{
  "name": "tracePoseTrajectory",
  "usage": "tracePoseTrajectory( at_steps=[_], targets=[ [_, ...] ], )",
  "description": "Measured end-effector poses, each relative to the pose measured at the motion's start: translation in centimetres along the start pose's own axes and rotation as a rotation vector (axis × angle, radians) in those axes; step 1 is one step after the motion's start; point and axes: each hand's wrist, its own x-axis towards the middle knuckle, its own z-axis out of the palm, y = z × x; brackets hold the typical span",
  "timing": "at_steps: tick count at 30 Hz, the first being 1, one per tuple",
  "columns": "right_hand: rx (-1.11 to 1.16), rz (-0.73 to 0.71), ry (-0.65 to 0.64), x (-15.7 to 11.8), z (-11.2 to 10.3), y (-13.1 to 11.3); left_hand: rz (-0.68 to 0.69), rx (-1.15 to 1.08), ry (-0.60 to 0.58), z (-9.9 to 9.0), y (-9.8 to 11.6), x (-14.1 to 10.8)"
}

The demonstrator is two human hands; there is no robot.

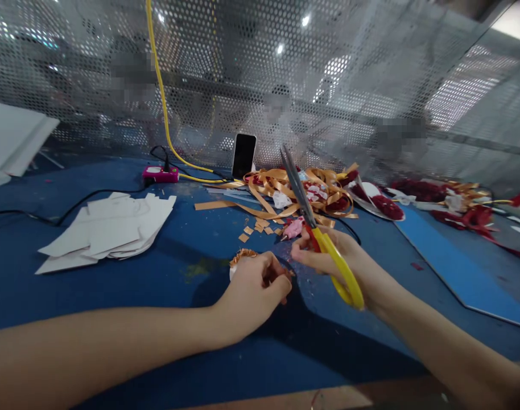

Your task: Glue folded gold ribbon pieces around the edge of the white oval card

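My right hand (328, 253) is closed around the yellow and red handles of a pair of scissors (300, 191), whose blades point up and away, over the blue table (166, 290). Left of it, my left hand (260, 287) is curled low over the table, fingers pinched together. A small item with an orange-brown ruffled edge and a white side (239, 261) shows behind that hand, mostly covered by it. Just beyond lie small cut squares of orange ribbon (260, 225) and a pink object (293, 229) with a pointed tip.
Orange ribbon (268, 182) lies tangled at the back, beside dark red pieces (386, 206). White sheets (115, 228) are stacked at left, near a magenta power strip (160, 174) with cables. A phone (243, 155) leans against the perforated metal screen (200, 91). At right lies a blue board (460, 262).
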Motion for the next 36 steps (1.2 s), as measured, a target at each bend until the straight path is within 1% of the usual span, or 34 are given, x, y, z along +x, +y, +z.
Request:
tracePoseTrajectory(
  at_steps=[1,3,4,5,6,8,10,14,17,20,22,24,26,28,30,32,34,35,36],
  targets=[
    [-0.047,-0.027,-0.002,0.6,-0.3,-0.4,0.006,-0.001,-0.009,0.0,0.0,0.0],
    [-0.232,-0.123,-0.026,2.2,-1.0,-1.3,0.007,0.004,-0.015,0.1,0.0,0.0],
    [-0.364,-0.192,-0.017,3.2,-1.3,-1.8,0.007,0.003,-0.015,0.1,0.0,-0.1],
    [-0.555,-0.251,-0.024,4.4,-1.5,-2.3,0.008,0.0,-0.016,0.1,0.0,-0.1],
    [-0.653,-0.284,0.0,5.6,-1.7,-2.8,0.012,-0.006,-0.019,0.1,0.0,-0.2],
    [-0.774,-0.322,0.023,8.1,-1.7,-3.6,0.026,-0.024,-0.033,0.1,0.0,-0.2],
    [-0.874,-0.345,-0.001,10.5,-1.2,-4.1,0.042,-0.035,-0.05,0.1,-0.1,-0.2],
    [-1.022,-0.348,-0.137,14.0,0.6,-3.9,0.048,-0.035,-0.057,0.1,-0.4,0.0],
    [-1.075,-0.33,-0.202,15.6,2.0,-3.1,0.045,-0.03,-0.062,0.0,-0.5,0.0],
    [-1.1,-0.325,-0.22,16.1,3.0,-2.5,0.046,-0.023,-0.062,0.0,-0.4,-0.1],
    [-1.105,-0.332,-0.192,15.8,3.2,-2.3,0.037,-0.042,-0.06,0.0,-0.4,-0.1],
    [-1.104,-0.347,-0.134,15.0,3.2,-2.4,0.022,-0.087,-0.06,0.0,-0.5,-0.1],
    [-1.094,-0.359,-0.07,13.5,2.8,-2.7,0.01,-0.152,-0.047,0.0,-0.5,-0.1],
    [-1.083,-0.353,-0.019,11.4,2.0,-3.2,-0.003,-0.208,-0.025,-0.1,-0.4,-0.1],
    [-1.082,-0.331,0.007,8.8,0.6,-3.4,-0.015,-0.25,0.0,-0.2,-0.3,-0.1],
    [-1.091,-0.326,0.012,5.8,-1.2,-3.2,-0.018,-0.286,0.017,-0.3,-0.3,-0.1],
    [-1.105,-0.315,0.005,2.9,-3.2,-2.4,-0.007,-0.318,0.032,-0.3,-0.5,0.0],
    [-1.1,-0.325,0.022,1.4,-4.1,-1.8,0.005,-0.337,0.038,-0.2,-0.5,0.0],
    [-1.094,-0.316,0.009,0.1,-4.9,-1.1,0.021,-0.354,0.039,-0.2,-0.7,0.0]
  ],
)
